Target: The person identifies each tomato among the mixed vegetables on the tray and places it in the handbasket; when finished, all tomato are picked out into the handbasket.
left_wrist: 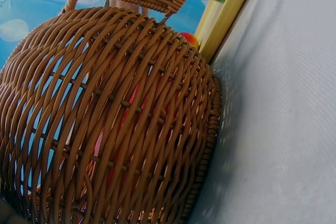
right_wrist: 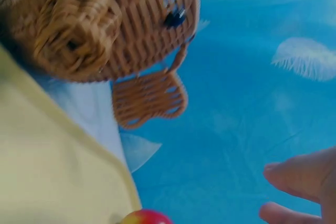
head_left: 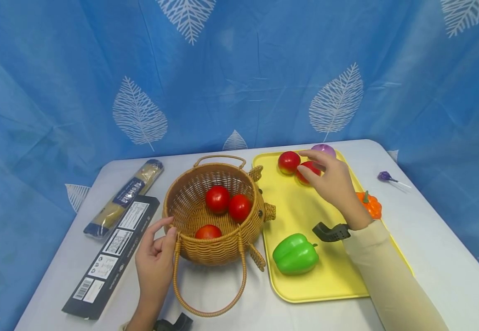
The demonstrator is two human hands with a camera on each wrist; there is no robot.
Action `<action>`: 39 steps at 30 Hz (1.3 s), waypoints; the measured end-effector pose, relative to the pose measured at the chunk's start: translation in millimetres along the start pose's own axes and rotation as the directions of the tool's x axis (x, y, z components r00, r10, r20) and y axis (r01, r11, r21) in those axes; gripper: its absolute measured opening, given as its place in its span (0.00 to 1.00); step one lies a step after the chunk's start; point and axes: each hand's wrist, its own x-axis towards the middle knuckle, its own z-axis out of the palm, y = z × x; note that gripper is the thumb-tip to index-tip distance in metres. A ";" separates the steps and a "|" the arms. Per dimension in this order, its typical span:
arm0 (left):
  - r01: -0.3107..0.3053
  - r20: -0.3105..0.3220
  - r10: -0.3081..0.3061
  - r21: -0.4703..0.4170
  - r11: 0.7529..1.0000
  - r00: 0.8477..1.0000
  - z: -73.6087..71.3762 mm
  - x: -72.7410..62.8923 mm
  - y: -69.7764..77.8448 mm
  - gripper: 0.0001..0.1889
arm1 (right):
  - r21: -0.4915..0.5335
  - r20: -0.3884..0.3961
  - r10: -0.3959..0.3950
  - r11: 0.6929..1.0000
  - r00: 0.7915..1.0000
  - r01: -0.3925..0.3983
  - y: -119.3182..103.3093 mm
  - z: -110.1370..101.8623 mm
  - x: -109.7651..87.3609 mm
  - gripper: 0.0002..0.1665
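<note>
My left hand point(head_left: 155, 255) grips the near left rim of a wicker basket point(head_left: 212, 252) shaped like an animal, with a snout and eyes on its right side. Three red round fruits point(head_left: 217, 199) lie inside it; their red shows through the weave in the left wrist view. My right hand point(head_left: 333, 183) hovers at the far end of a yellow tray point(head_left: 293, 294), thumb and fingers spread. Its fingertips overlap one red round fruit point(head_left: 304, 176) in the head view, beside a second red fruit point(head_left: 289, 162). Nothing shows between the fingers in the right wrist view.
A green bell pepper point(head_left: 295, 254) lies on the near part of the tray. A purple round thing point(head_left: 324, 149) and an orange pumpkin point(head_left: 370, 205) are partly behind my right arm. A lollipop point(head_left: 388, 178) lies far right; a black box point(head_left: 113, 257) and pasta packet point(head_left: 125, 197) lie left.
</note>
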 end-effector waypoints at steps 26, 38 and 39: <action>-0.001 -0.010 0.002 0.008 1.000 1.000 -0.4 -0.8 -1.5 0.16 | -0.029 -0.066 0.293 0.955 0.954 -0.295 56.6 30.1 -0.5 0.30; 0.020 -0.011 -0.020 -0.014 1.000 1.000 0.4 -1.3 -0.8 0.16 | -0.090 -0.075 0.279 0.954 0.957 -0.286 72.1 42.2 -4.0 0.36; 0.024 -0.014 -0.025 -0.015 1.000 1.000 0.7 -1.2 -0.9 0.15 | -0.091 -0.074 0.280 0.954 0.957 -0.286 73.8 42.8 -4.1 0.36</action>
